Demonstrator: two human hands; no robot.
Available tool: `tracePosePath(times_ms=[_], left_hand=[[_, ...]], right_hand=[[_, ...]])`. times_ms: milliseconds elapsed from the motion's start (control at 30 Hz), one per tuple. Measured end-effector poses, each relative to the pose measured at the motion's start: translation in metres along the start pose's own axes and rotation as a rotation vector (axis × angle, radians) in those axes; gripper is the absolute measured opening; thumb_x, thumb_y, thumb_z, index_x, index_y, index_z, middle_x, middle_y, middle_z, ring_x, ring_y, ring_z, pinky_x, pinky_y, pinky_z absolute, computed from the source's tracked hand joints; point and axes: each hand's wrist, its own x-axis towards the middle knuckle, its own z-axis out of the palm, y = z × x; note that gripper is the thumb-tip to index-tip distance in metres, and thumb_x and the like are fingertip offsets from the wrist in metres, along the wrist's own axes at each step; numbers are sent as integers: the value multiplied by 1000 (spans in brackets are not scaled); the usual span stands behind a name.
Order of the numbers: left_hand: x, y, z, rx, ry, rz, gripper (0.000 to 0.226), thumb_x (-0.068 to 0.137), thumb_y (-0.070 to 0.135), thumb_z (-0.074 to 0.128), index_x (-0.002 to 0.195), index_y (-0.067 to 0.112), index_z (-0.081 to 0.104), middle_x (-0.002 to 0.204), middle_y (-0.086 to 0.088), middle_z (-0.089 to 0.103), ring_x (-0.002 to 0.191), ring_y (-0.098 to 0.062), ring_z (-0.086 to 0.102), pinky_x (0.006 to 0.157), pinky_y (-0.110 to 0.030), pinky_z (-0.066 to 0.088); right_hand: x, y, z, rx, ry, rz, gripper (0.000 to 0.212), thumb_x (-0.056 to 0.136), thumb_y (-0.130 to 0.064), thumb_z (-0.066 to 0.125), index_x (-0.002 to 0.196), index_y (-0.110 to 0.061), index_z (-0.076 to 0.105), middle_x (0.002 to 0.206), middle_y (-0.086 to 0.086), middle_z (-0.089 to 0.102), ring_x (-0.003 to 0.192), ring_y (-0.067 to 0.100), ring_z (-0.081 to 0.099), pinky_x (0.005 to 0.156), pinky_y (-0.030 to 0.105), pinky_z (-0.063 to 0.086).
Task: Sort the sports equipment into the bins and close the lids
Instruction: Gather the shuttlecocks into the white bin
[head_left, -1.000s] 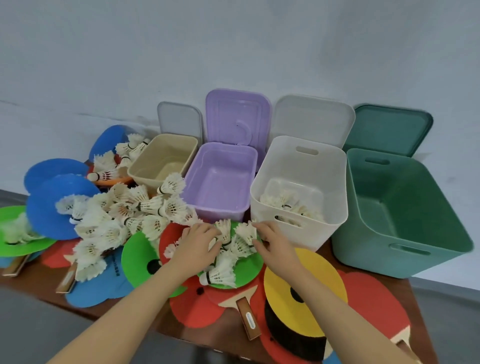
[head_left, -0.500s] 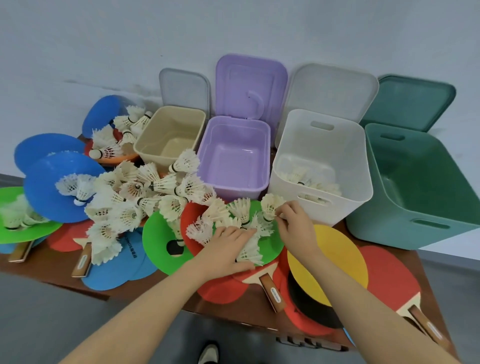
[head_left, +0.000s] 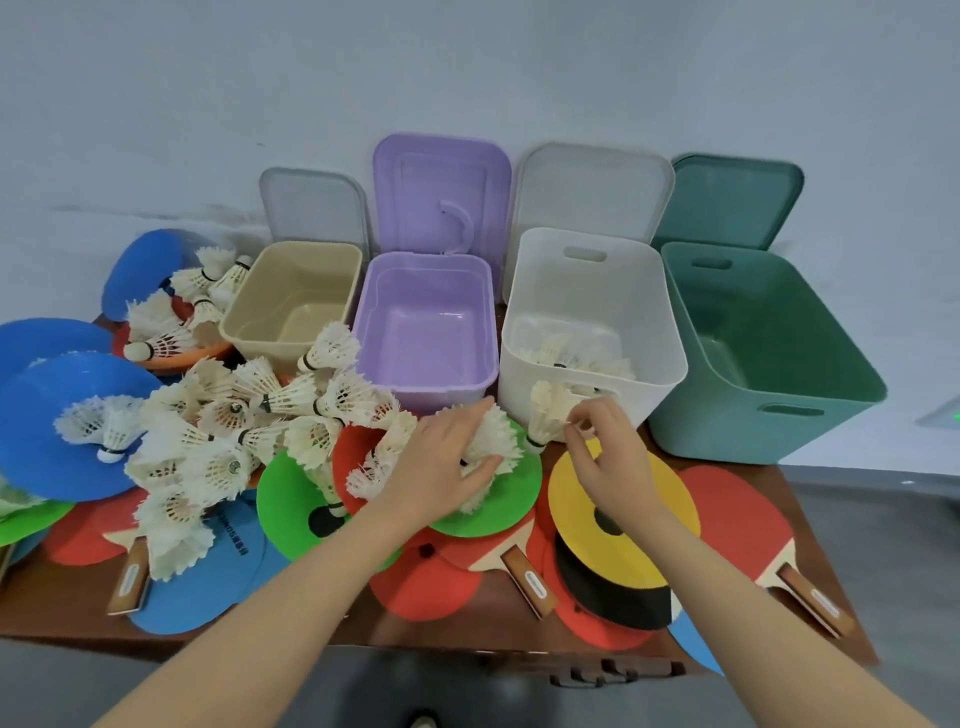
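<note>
— What are your hands doing?

— My left hand (head_left: 441, 467) curls round a clump of shuttlecocks (head_left: 493, 441) lying on the green disc (head_left: 498, 499) near the middle of the table's (head_left: 467, 631) front half. My right hand (head_left: 605, 457) pinches one shuttlecock (head_left: 545, 415) by its feathers, just in front of the white bin (head_left: 592, 312).

— And the bins?

— Four stand in a row along the table's back edge: beige bin (head_left: 296, 306), purple bin (head_left: 426, 332), white, then green bin (head_left: 763, 358) at the right corner. All are open, lids propped against the wall. The white one holds several shuttlecocks.

— What's left out?

— A loose pile of shuttlecocks (head_left: 223, 431) on the left half, over blue discs (head_left: 47, 421), plus a yellow disc (head_left: 623, 519) and red paddles (head_left: 748, 525) toward the front right.
</note>
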Motion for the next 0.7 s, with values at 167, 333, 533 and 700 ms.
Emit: tracePosePath(times_ms=[167,333,533,700], left_hand=[[62,24,-16,-46,69,-14,62,84,39,50,139,11,38,110,-9,58,100,-22,52,87,-27,35],[132,40,-6,0,70,2,57,83,32,53,134,8,45,118,-14,57,104,-32,55,85,-39,43],[178,41,11,248,-94,-106,75,89,29,56,148,17,12,147,-6,31,130,-27,32,102,-38,28],[165,28,6,357,-143,-41,63,90,29,50,146,18,22,148,-1,32,134,-22,28,103,-36,22]], right_hand=[[28,3,-24,18,145,50,2,87,-9,53,89,-10,53,87,-6,49,80,7,45,69,12,37],[64,20,-42,-61,228,167,5,89,-6,55,91,-11,54,89,-7,47,84,7,44,68,12,34],[88,54,-55,-200,93,267,12,91,-11,52,102,-10,57,110,1,54,99,20,49,77,28,43],[81,59,-53,-231,73,261,22,91,-14,54,112,-10,60,117,5,56,106,24,48,87,31,41]])
